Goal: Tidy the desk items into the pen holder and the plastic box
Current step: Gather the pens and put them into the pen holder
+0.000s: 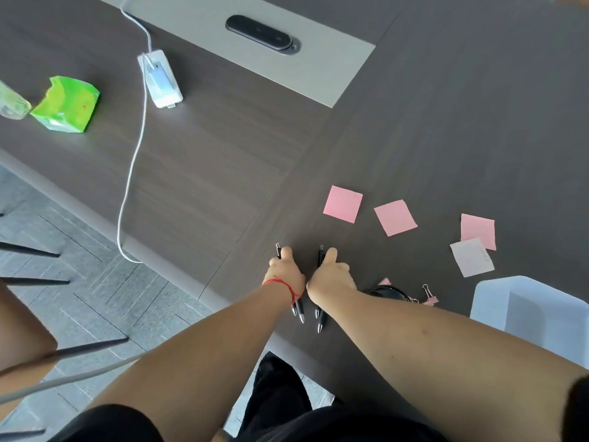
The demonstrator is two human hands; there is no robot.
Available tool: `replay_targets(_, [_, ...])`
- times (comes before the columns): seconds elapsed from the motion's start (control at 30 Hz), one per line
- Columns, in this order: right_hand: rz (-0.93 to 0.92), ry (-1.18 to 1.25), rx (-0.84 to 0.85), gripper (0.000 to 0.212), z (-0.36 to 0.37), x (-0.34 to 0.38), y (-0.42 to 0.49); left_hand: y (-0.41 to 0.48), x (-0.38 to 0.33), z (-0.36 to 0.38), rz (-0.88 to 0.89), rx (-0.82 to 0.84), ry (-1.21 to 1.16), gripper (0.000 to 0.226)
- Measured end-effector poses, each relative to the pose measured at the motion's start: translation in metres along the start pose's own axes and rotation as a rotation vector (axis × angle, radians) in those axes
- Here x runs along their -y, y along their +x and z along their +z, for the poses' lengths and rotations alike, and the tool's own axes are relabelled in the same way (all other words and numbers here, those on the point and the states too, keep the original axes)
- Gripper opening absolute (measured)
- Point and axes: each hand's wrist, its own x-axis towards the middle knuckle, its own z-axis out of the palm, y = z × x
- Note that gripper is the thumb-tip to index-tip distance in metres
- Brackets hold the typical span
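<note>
Two hands are laid side by side over black pens near the front edge of the tabletop (446,122). The left hand (283,272) is closed over one pen (299,311), whose clip end shows beyond the knuckles and whose tip shows below the wrist; a red string is tied round that wrist. The right hand (330,274) is curled over a second pen (320,317) in the same way. Whether either pen is lifted or merely pressed flat cannot be told.

For a clean pickup, each pen is best pinched near its middle and raised level, so the tips are not dragged. The pen holder (390,293), a dark round thing, is half hidden behind the right forearm, just beside that hand; a short carry is judged enough.

The plastic box (526,314) stands at the right edge. Pink sticky notes (343,204) and a pale one lie scattered well apart beyond the hands, and a pink binder clip (429,298) lies between holder and box. A charger (161,79) with its cable and a green packet (67,105) lie far left, out of the way.
</note>
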Motion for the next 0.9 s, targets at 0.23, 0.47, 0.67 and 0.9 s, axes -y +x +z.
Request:
replay_targets(0.23, [0.027, 0.235, -0.031, 0.049, -0.011, 0.0, 0.002, -0.006, 0.013, -0.031, 0.042, 0.015, -0.299, 0.052])
replay_targets(0.47, [-0.294, 0.822, -0.136, 0.026, -0.11, -0.04, -0.041, -0.04, -0.042, -0.072, 0.22, 0.015, -0.608, 0.09])
replay_targets(0.67, [-0.182, 1.103, -0.219, 0.026, -0.142, -0.138, -0.07, -0.086, -0.094, -0.029, 0.486, 0.103, -0.523, 0.094])
replay_targets(0.9, [-0.126, 1.166, -0.225, 0.019, -0.088, -0.173, -0.065, -0.09, -0.079, 0.043, 0.603, -0.005, -0.339, 0.077])
